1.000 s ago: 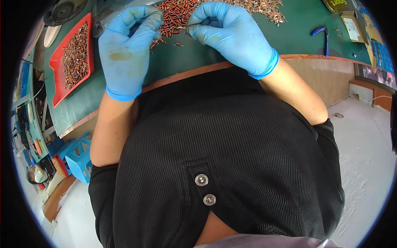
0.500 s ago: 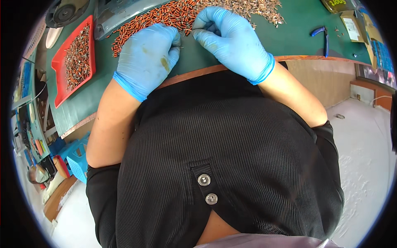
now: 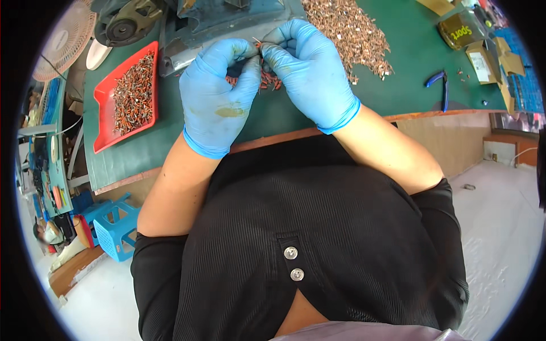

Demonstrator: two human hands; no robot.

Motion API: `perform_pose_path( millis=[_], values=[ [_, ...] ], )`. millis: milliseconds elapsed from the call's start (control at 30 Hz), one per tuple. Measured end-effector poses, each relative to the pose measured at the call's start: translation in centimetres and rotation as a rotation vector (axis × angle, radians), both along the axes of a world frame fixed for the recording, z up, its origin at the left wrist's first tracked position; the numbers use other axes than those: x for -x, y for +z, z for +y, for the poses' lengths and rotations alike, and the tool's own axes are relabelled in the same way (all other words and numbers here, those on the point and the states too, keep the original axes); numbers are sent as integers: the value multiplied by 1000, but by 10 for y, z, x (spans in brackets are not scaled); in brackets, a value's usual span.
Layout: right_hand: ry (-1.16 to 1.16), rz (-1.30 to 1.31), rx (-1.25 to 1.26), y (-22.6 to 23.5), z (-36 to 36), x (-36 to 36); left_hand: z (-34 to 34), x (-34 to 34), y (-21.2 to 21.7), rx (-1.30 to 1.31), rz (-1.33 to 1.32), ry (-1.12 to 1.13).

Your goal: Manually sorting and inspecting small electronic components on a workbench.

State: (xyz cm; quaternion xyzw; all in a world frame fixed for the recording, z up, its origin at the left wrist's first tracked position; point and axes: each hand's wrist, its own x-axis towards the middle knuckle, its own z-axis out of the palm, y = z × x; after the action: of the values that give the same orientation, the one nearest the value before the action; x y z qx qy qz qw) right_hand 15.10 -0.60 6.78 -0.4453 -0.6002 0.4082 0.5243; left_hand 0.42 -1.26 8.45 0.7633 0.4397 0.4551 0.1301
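Both gloved hands meet over the green mat, fingertips together at about twelve o'clock from my chest. My left hand [image 3: 219, 99] is curled, thumb and forefinger pinched near the top of the tiny wire-legged part [image 3: 257, 43]; my right hand [image 3: 310, 74] is closed the same way, pinching the part from the one-o'clock side. The part sits right between the two sets of fingertips, touching both, so neither hand is nearer. I judge its thin lead points up and slightly toward eleven o'clock, but it is too small to be sure of the long axis.

Just under the fingertips, at six o'clock from the pinch, lies a small scatter of reddish parts [image 3: 267, 79] on the mat [image 3: 409, 62]. A bigger heap of copper-coloured pieces [image 3: 350, 34] spreads at two o'clock from my right hand, near it. The red tray [image 3: 102, 122] of similar parts lies well apart at nine o'clock from my left hand. Blue-handled pliers [image 3: 439, 85] rest at three o'clock, well clear.
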Motion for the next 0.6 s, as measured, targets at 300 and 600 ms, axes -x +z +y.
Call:
perform_pose_path(
  millis=[300,600],
  values=[
    [65,343,56,29,31,14,27,6,19,587,-725,-149],
    [-84,215,-58,47,108,30,106,5,41,-29,-445,194]
  ],
)
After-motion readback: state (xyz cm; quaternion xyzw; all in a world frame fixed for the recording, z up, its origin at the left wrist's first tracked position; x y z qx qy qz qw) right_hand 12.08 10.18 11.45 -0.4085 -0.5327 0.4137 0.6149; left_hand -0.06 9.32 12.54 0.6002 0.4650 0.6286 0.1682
